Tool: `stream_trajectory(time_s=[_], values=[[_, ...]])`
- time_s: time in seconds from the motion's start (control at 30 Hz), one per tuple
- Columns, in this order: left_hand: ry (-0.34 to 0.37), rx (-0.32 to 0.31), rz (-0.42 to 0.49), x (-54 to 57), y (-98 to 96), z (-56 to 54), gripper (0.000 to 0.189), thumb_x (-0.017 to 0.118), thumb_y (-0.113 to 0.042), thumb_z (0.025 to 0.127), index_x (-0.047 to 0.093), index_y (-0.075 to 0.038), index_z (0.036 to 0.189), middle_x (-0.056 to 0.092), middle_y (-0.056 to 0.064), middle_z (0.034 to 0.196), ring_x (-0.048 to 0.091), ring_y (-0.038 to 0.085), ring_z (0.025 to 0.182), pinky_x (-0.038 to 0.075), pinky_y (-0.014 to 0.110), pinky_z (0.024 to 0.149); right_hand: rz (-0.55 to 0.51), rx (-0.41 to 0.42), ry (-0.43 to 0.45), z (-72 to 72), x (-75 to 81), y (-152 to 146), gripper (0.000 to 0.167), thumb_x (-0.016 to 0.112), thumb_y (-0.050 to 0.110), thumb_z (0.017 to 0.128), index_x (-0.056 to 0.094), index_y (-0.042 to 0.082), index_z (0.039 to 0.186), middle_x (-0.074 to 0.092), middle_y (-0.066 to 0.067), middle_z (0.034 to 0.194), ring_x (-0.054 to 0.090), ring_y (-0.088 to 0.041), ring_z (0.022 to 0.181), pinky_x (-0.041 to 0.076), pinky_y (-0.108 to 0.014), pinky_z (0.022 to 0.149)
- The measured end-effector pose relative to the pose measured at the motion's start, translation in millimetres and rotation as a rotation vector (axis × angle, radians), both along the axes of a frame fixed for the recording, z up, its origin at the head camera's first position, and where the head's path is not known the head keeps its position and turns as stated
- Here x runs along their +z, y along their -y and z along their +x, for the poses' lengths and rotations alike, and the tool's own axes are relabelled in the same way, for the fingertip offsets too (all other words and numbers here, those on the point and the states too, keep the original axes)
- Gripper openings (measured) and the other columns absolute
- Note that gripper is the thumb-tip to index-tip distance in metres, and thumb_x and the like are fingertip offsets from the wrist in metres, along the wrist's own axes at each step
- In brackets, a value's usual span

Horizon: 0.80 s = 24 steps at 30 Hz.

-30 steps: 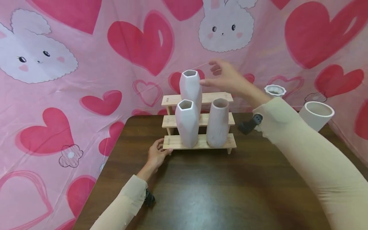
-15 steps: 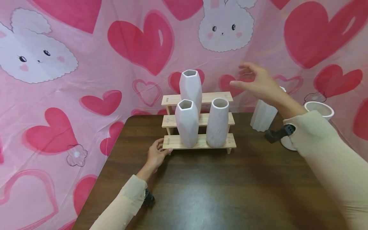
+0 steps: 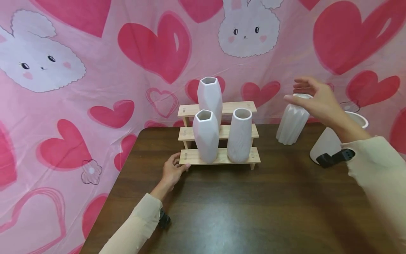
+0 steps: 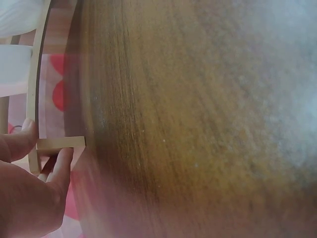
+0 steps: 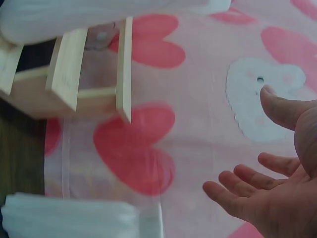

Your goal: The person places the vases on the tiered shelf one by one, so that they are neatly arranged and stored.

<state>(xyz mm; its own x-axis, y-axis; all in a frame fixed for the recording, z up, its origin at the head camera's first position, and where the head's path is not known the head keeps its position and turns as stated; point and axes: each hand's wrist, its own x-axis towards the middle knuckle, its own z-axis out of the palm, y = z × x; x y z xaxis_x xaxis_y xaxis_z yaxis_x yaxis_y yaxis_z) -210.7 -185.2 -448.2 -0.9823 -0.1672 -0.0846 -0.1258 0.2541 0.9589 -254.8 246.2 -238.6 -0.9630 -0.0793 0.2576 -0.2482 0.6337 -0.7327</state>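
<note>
My left hand point(image 3: 172, 173) grips the left end of the lowest step of a three-step wooden stand point(image 3: 189, 157). In the left wrist view the thumb lies on the board, with fingers below by a leg. Two white vases stand on that lowest step: a faceted vase point(image 3: 206, 139) and a smooth round vase point(image 3: 240, 137). Behind them rises another faceted vase point(image 3: 210, 94), its base hidden. My right hand point(image 3: 320, 100) holds nothing, thumb and fingers spread apart, and overlaps the top of a white ribbed vase point(image 3: 290, 123) in the head view.
Right of the ribbed vase is a wide-mouthed white vase point(image 3: 326, 144), partly covered by the right forearm. All stands on a dark wooden table point(image 3: 222, 211). A pink cloth point(image 3: 111, 70) with hearts and rabbits hangs behind and to the left.
The right hand has moved right, from beside the rear faceted vase to over the ribbed vase, with nothing in it. The left hand and the stand have stayed put.
</note>
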Motion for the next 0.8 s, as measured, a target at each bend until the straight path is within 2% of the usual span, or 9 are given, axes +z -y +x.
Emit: stream_trajectory(time_s=[0.07, 0.27, 0.37, 0.47, 0.5, 0.57, 0.7, 0.8], values=[[-0.002, -0.003, -0.006, 0.0, -0.2, 0.1, 0.061, 0.073, -0.004, 0.084, 0.045, -0.006, 0.139, 0.064, 0.017, 0.115, 0.066, 0.024, 0.096, 0.053, 0.032, 0.075, -0.009, -0.019, -0.01, 0.6, -2.0, -10, 0.069, 0.069, 0.037, 0.088, 0.037, 0.023, 0.148, 0.044, -0.014, 0.144, 0.046, -0.031, 0.128, 0.044, -0.012, 0.081], [-0.002, 0.0, -0.015, 0.1, -1.1, 1.1, 0.06, 0.073, -0.004, 0.084, 0.046, -0.007, 0.138, 0.064, 0.016, 0.114, 0.065, 0.025, 0.099, 0.052, 0.029, 0.073, -0.015, -0.105, -0.004, 5.6, -8.2, -46, 0.069, 0.07, 0.036, 0.088, 0.037, 0.027, 0.148, 0.043, -0.01, 0.147, 0.048, -0.025, 0.126, 0.043, -0.006, 0.075], [-0.001, 0.003, -0.012, 0.1, -1.5, 1.2, 0.06, 0.073, -0.004, 0.084, 0.046, -0.007, 0.138, 0.064, 0.016, 0.115, 0.065, 0.025, 0.1, 0.052, 0.029, 0.074, -0.034, -0.159, 0.025, 10.2, -13.1, -62, 0.07, 0.07, 0.037, 0.088, 0.035, 0.032, 0.149, 0.04, -0.004, 0.15, 0.045, -0.022, 0.13, 0.041, -0.016, 0.094], [0.006, 0.009, -0.008, 0.2, -1.7, 1.4, 0.06, 0.073, -0.004, 0.084, 0.047, -0.007, 0.138, 0.064, 0.015, 0.115, 0.065, 0.024, 0.099, 0.053, 0.031, 0.075, -0.056, -0.201, 0.064, 14.4, -19.5, -75, 0.072, 0.069, 0.038, 0.088, 0.031, 0.037, 0.149, 0.036, 0.002, 0.153, 0.038, -0.024, 0.134, 0.033, -0.036, 0.109], [0.005, 0.01, -0.007, 0.3, -1.7, 1.5, 0.06, 0.073, -0.004, 0.084, 0.046, -0.006, 0.138, 0.064, 0.016, 0.115, 0.065, 0.024, 0.099, 0.053, 0.032, 0.075, -0.04, -0.215, 0.067, 15.1, -21.5, -79, 0.073, 0.069, 0.039, 0.088, 0.029, 0.037, 0.15, 0.033, 0.0, 0.154, 0.035, -0.028, 0.136, 0.03, -0.045, 0.11], [0.001, 0.01, -0.007, 0.3, -1.5, 1.6, 0.06, 0.073, -0.004, 0.084, 0.046, -0.005, 0.138, 0.064, 0.017, 0.115, 0.065, 0.025, 0.098, 0.053, 0.034, 0.076, -0.02, -0.237, 0.066, 16.5, -26.7, -87, 0.076, 0.068, 0.039, 0.089, 0.026, 0.035, 0.152, 0.029, -0.005, 0.156, 0.032, -0.034, 0.136, 0.028, -0.051, 0.11], [0.002, 0.011, -0.008, 0.8, -1.4, 1.6, 0.06, 0.073, -0.004, 0.084, 0.046, -0.006, 0.138, 0.064, 0.016, 0.114, 0.065, 0.024, 0.098, 0.053, 0.033, 0.076, 0.039, -0.274, 0.054, 18.4, -37.6, -106, 0.081, 0.065, 0.041, 0.09, 0.018, 0.029, 0.154, 0.02, -0.014, 0.158, 0.023, -0.044, 0.138, 0.023, -0.06, 0.108], [0.007, 0.016, -0.008, 1.3, -1.1, 1.4, 0.06, 0.074, -0.004, 0.084, 0.047, -0.007, 0.137, 0.064, 0.015, 0.114, 0.065, 0.024, 0.099, 0.053, 0.03, 0.074, 0.035, -0.286, 0.074, 20.2, -46.1, -121, 0.084, 0.065, 0.041, 0.09, 0.013, 0.028, 0.155, 0.014, -0.016, 0.159, 0.014, -0.043, 0.142, 0.017, -0.063, 0.108]])
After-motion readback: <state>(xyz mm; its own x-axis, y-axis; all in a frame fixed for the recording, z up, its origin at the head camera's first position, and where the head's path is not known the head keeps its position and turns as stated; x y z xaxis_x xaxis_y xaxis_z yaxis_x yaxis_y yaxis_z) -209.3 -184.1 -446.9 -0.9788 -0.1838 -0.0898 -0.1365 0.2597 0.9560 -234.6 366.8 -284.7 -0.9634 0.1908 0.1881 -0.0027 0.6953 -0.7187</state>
